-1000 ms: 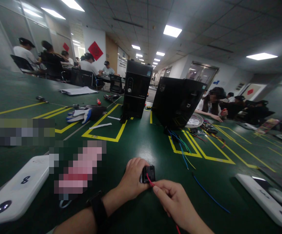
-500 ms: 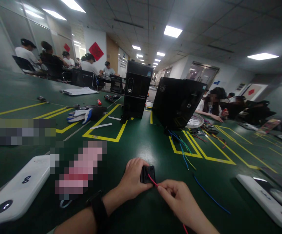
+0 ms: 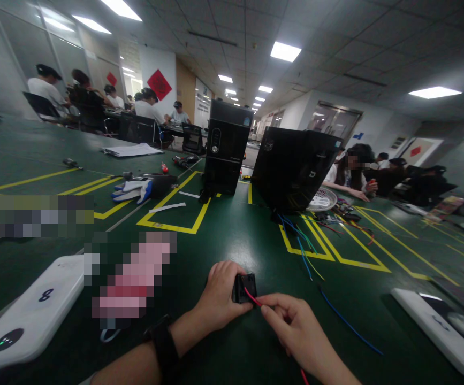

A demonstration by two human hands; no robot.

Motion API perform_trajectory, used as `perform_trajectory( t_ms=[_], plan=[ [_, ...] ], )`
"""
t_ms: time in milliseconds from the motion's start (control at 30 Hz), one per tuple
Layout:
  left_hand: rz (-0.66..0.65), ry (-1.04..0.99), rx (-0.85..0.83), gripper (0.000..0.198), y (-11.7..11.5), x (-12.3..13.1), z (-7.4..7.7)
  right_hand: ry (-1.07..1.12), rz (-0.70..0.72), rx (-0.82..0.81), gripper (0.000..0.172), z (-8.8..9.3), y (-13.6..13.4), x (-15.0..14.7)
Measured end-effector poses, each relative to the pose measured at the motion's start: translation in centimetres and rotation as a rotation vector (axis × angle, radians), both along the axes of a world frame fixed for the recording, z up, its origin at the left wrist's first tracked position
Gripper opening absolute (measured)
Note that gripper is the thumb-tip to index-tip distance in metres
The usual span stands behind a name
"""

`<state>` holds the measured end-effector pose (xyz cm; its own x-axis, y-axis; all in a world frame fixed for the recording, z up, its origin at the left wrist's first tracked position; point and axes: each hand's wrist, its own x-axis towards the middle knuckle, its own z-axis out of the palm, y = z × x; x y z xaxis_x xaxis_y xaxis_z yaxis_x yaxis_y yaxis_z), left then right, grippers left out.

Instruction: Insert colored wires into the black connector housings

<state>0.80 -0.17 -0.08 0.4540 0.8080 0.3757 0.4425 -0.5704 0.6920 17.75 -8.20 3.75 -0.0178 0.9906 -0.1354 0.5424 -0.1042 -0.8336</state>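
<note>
My left hand (image 3: 220, 297) is closed around a small black block with openings in its face (image 3: 249, 281), holding it low over the green table. Between the thumb and forefinger of my right hand (image 3: 291, 323) is a red wire (image 3: 251, 295). The wire's far end meets the face of the block, but whether it sits inside an opening I cannot tell. Its other end hangs out below my right hand. On the table to the right lies a loose blue wire (image 3: 350, 323).
Two black computer cases (image 3: 227, 147) (image 3: 296, 168) stand ahead. Gloves (image 3: 139, 190) lie at the left. White numbered devices (image 3: 35, 310) (image 3: 436, 326) flank my arms. Blue and green wires (image 3: 302, 240) and a white basket (image 3: 322, 199) are at the right. A person sits beyond the basket.
Both hands stay nearly where they were, with the block and red wire in the same hold. The view has shifted very slightly.
</note>
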Motion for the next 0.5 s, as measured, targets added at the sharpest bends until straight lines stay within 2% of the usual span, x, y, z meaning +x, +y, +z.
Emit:
perform_trajectory(
  t_ms=[200,500],
  plan=[
    [0.006,0.015,-0.009,0.041,0.0,0.1,0.2,0.148,0.064,-0.065,0.035,-0.7,-0.4,-1.4],
    [-0.01,0.005,-0.007,0.04,-0.1,0.0,0.2,0.111,0.084,-0.083,0.034,-0.6,-0.2,-1.6]
  ],
)
